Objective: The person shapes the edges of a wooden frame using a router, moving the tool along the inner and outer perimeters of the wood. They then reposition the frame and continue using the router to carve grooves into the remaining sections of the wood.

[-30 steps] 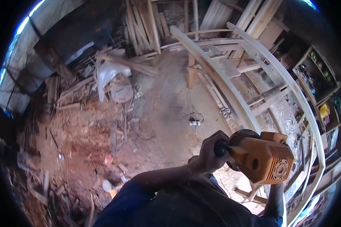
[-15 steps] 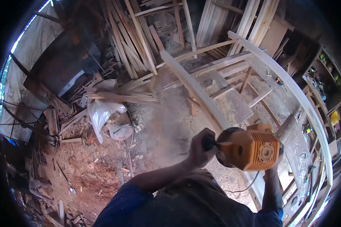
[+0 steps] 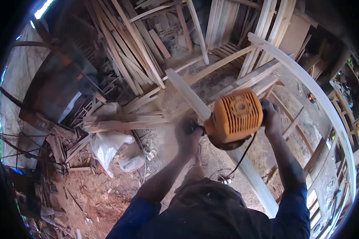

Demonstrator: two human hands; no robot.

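Power tool (image 3: 239, 115): orange housing with ribbed vents and a dark round base, positioned over the wooden beam (image 3: 255, 181). Black cord (image 3: 242, 159) trails nearward. Wooden beam: pale, bare; extends from far left to near right, middle covered.

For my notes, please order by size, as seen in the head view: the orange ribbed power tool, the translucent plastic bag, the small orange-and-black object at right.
1. Orange ribbed power tool
2. Translucent plastic bag
3. Small orange-and-black object
Apparent size only: the tool is nearer the camera.
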